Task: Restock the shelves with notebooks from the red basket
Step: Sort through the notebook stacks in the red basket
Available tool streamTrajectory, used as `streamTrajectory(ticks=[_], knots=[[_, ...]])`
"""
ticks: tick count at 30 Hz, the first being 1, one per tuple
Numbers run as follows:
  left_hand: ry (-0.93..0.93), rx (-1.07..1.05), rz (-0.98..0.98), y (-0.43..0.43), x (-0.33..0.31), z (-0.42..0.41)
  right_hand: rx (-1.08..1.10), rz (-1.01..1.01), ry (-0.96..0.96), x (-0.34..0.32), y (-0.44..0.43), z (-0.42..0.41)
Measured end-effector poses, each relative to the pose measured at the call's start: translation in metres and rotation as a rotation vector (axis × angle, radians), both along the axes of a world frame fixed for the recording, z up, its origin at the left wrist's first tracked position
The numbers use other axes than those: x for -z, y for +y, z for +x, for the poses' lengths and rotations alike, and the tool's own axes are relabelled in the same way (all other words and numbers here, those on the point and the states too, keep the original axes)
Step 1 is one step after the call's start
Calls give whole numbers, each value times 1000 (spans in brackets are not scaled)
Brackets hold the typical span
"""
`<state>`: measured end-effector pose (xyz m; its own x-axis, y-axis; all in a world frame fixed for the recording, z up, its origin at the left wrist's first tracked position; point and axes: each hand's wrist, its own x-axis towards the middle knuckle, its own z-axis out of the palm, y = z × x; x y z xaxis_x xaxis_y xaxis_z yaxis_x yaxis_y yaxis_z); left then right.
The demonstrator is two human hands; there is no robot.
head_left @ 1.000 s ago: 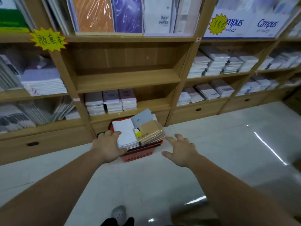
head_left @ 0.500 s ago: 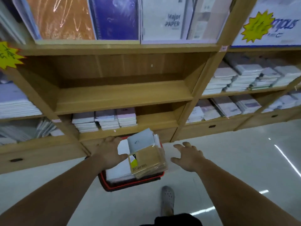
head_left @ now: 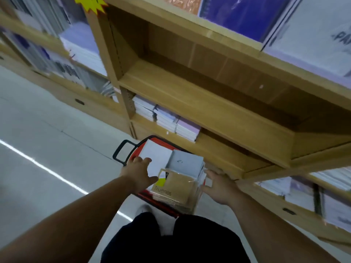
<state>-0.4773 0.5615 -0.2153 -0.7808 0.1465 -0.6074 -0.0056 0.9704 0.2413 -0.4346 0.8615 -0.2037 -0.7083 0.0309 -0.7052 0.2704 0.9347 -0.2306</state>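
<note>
Wooden shelves (head_left: 199, 95) rise behind the red basket (head_left: 136, 150) on the floor. Its notebooks (head_left: 176, 185) lie flat. Left hand (head_left: 139, 172) rests spread on the white stack; right hand (head_left: 220, 186), fingers apart, flanks the brown stack.

Your left hand (head_left: 139, 172) lies flat on the white notebook (head_left: 154, 158) at the left edge of the red basket (head_left: 135, 151), fingers spread. Your right hand (head_left: 220, 186) is open beside the wrapped brown notebooks (head_left: 177, 188) at the basket's right edge. The wooden shelf (head_left: 199, 103) above stands bare.
</note>
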Motion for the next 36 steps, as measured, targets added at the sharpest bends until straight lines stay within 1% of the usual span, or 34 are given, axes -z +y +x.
streamTrajectory(ticks=[3,7,10,13,16,19,22,24,27,30,33,34,36], knots=[[-45,-97,-12,8,15,6,-117,2,-15,16,3,-19],[-82,-289,-21,28,32,19,-238,-70,-81,41,21,-46],[-90,-462,-30,49,50,35,-308,-121,-122,70,43,-69],[-93,-695,-32,84,71,60,-420,-150,-164,99,65,-91],[-124,-884,57,128,96,93,-511,-152,-174,122,78,-101],[-148,-986,135,161,129,118,-583,-144,-170,150,77,-101],[-142,-1096,187,174,169,130,-599,-188,-190,184,64,-96],[-121,-1189,205,172,198,133,-627,-215,-194,212,50,-93],[-49,-1299,275,168,241,134,-685,-234,-134,256,28,-92],[57,-1384,459,170,285,131,-713,-253,-75,295,8,-98],[148,-1482,670,177,347,137,-697,-313,-55,327,-5,-105],[180,-1520,717,181,357,135,-699,-331,-44,337,-7,-107],[286,-1597,765,189,353,124,-713,-356,-21,351,-10,-108]])
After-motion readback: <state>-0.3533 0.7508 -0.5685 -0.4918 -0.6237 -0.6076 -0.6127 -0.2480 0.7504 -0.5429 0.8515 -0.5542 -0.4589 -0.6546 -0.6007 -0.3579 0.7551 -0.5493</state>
